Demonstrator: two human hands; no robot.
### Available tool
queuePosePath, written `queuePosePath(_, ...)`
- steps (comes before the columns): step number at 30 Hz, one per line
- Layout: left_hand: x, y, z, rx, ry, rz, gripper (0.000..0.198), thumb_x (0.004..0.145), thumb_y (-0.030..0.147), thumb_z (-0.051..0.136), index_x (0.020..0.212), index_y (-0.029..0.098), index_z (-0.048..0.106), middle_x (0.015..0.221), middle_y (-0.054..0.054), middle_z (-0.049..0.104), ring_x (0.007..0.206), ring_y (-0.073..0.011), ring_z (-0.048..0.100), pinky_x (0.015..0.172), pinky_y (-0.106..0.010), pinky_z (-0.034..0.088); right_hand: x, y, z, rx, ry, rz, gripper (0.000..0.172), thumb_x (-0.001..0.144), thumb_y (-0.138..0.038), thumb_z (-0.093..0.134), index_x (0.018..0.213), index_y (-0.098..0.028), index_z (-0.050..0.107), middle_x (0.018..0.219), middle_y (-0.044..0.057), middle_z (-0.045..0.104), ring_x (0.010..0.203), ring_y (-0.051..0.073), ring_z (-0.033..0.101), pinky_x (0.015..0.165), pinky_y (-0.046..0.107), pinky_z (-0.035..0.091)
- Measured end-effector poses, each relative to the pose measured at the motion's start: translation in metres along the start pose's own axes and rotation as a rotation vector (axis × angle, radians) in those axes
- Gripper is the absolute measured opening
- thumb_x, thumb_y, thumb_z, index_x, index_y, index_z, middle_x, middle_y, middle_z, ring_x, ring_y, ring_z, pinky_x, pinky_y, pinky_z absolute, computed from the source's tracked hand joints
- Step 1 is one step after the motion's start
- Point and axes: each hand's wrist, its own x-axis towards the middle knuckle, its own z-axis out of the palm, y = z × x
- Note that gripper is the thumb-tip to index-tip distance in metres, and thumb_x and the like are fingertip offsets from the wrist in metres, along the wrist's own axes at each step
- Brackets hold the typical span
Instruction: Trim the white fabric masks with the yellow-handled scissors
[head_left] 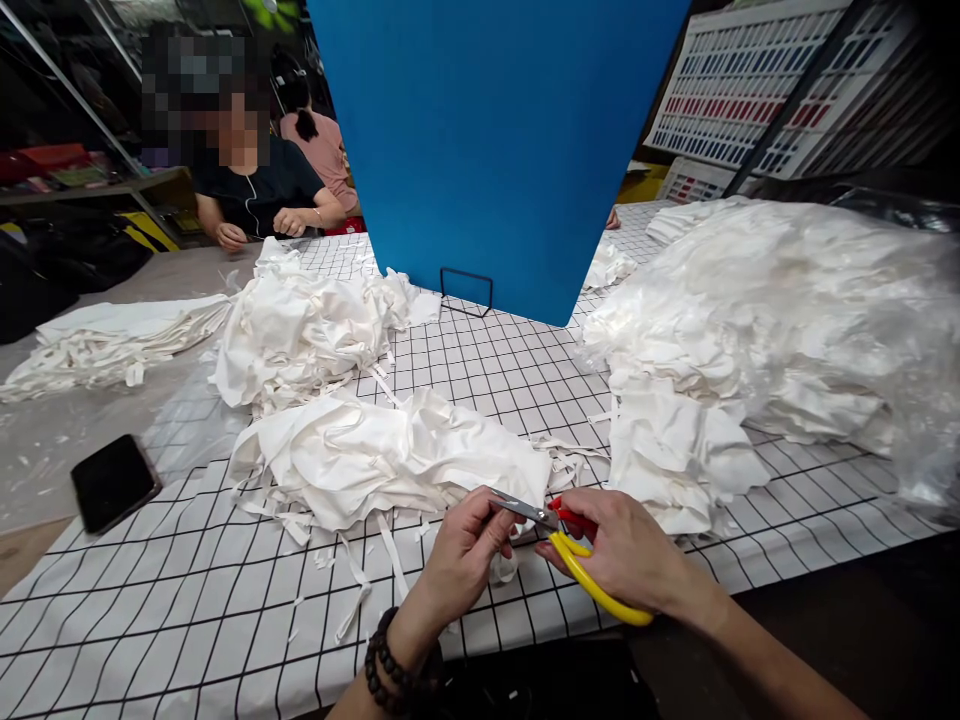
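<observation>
My right hand (634, 545) grips a pair of scissors (604, 592) with one yellow and one red handle. Their metal blades point left, over the fingers of my left hand (469, 550). Those fingers are closed in a pinch at the near edge of a crumpled white cloth piece (352, 455); the exact bit between them is mostly hidden. Thin white straps trail from this cloth, and a little white fabric shows below my left fingers. Close beyond my right hand lies another white cloth piece (667, 450).
A checked tablecloth (465, 365) bears a white cloth heap (300, 320), small scraps and a black phone (114, 482). Plastic-wrapped white cloth (787, 310) fills the right. A blue board (502, 150) stands ahead on a wire stand (466, 290). A co-worker (259, 190) sits far left.
</observation>
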Motion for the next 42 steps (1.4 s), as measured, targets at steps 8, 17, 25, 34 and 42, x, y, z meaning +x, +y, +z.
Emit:
queuePosePath(8, 0.001, -0.002, 0.001, -0.003, 0.057, -0.026, 0.025, 0.093, 0.038, 0.053, 0.085, 0.017, 0.064, 0.082, -0.004, 0.060, 0.064, -0.0128, 0.058, 0.063, -0.025, 0.047, -0.002, 0.013, 0.007, 0.575, -0.048, 0.186, 0.033, 0.074, -0.046, 0.069, 0.063, -0.019, 0.054, 0.057, -0.004, 0.051, 0.049, 0.010, 0.042, 0.046, 0.023, 0.033)
queuePosePath(17, -0.011, 0.008, 0.015, 0.435, 0.033, 0.178, 0.026, 0.094, 0.023, 0.048, 0.108, 0.024, 0.070, 0.145, -0.012, 0.041, 0.109, -0.0231, 0.056, 0.101, -0.042, 0.042, 0.024, -0.010, 0.042, 1.287, 0.046, 0.360, 0.036, 0.067, -0.041, 0.079, 0.067, -0.019, 0.051, 0.060, -0.006, 0.051, 0.057, 0.011, 0.054, 0.056, 0.024, 0.045)
queuePosePath(25, 0.001, 0.011, -0.062, 0.842, 0.518, 0.171, 0.037, 0.079, 0.017, 0.064, 0.116, 0.022, 0.063, 0.140, -0.013, 0.046, 0.128, -0.0361, 0.038, 0.108, -0.058, 0.025, 0.043, -0.002, 0.004, 1.295, 0.252, 0.284, 0.032, 0.067, -0.032, 0.081, 0.072, -0.020, 0.051, 0.062, -0.003, 0.059, 0.069, 0.017, 0.063, 0.063, 0.027, 0.047)
queuePosePath(34, 0.057, 0.041, -0.105, 0.103, 0.487, 0.025, 0.025, 0.086, 0.039, 0.059, 0.073, 0.018, 0.062, 0.068, -0.002, 0.060, 0.069, -0.0183, 0.058, 0.070, -0.031, 0.050, 0.056, 0.000, -0.035, 1.198, 0.401, 0.164, 0.032, 0.063, -0.031, 0.083, 0.068, -0.021, 0.053, 0.052, -0.005, 0.050, 0.066, 0.017, 0.061, 0.055, 0.024, 0.043)
queuePosePath(42, 0.061, 0.026, -0.110, -0.338, 0.649, -0.190, 0.029, 0.095, 0.031, 0.041, 0.095, 0.010, 0.060, 0.080, -0.010, 0.069, 0.072, -0.0193, 0.067, 0.066, -0.030, 0.055, 0.035, 0.023, -0.035, 1.161, 0.290, 0.252, 0.031, 0.067, -0.031, 0.081, 0.071, -0.021, 0.052, 0.056, -0.007, 0.051, 0.046, 0.007, 0.042, 0.047, 0.023, 0.033)
